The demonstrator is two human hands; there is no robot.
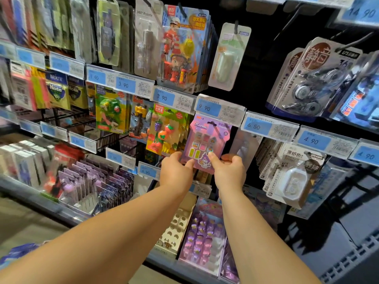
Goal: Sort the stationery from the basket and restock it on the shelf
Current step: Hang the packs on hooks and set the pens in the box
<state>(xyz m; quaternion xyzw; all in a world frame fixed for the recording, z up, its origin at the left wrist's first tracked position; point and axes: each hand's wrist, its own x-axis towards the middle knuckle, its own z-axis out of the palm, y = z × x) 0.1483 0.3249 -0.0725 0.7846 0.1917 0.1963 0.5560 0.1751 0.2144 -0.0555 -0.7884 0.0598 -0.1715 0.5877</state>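
retail shelf (30,194) grey metal edge | black back panel (264,64) | dark peg hooks (357,42) | blue price-tag rails (268,127) across tiers | beige floor (18,224) lower left | slotted grey base (352,261) lower right | right side shadowed, left brighter and blurred

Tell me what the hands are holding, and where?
The purple Kuromi pack, by its bottom edge: left hand at the left corner, right hand at the right.

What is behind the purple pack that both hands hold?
A greyish clear pack shows past its right edge. The purple pack hides anything directly behind; the left hand and right hand cover its lower corners.
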